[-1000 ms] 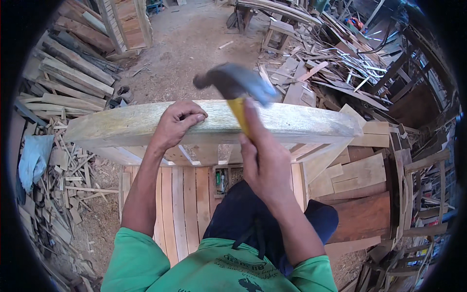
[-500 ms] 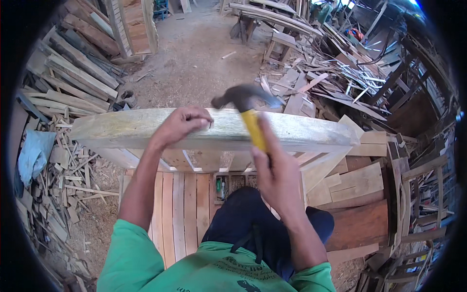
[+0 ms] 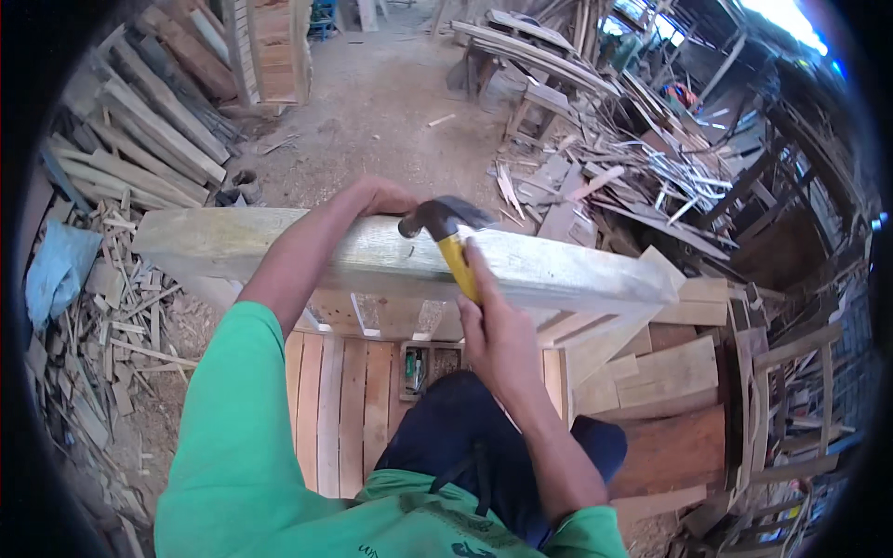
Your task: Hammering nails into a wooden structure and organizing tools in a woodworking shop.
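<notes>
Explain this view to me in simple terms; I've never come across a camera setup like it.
There's no machine here, just a person's bare hands. A fisheye camera worn on the head looks down, which is why straight edges bend. The right hand grips a hammer with a yellow handle, its dark head above a thick, pale beam. The left hand is at the beam's far edge; its fingertips are hard to see. Lower down, a small wooden tray sits by wooden slats.
</notes>
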Demonstrator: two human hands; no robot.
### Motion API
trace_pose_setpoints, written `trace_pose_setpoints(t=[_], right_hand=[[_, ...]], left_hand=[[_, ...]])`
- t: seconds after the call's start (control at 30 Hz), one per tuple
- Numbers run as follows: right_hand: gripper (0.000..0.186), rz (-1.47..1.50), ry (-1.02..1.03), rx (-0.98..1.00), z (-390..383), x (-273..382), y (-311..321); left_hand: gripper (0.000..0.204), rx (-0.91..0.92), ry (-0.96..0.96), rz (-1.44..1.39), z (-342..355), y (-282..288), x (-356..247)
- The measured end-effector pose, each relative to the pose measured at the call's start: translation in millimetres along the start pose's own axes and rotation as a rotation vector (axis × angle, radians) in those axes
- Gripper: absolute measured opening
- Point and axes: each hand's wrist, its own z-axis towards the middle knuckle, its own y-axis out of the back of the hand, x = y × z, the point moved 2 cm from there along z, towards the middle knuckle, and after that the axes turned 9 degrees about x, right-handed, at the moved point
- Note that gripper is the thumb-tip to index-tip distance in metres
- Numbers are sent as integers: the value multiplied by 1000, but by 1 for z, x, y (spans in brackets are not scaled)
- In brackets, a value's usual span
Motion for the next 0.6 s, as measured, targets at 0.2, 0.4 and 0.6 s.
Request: trace_pose_setpoints(t=[0.2, 0.4, 0.6], right_hand=[[62, 236, 310, -601, -22, 42, 67], [63, -209, -108, 196, -10, 4, 4], [63, 167, 98, -279, -17, 38, 40]], left_hand=[[71, 140, -53, -137, -2, 0, -11], [65, 157, -75, -135, 0, 2, -3], [63, 112, -146, -150, -19, 5, -4]])
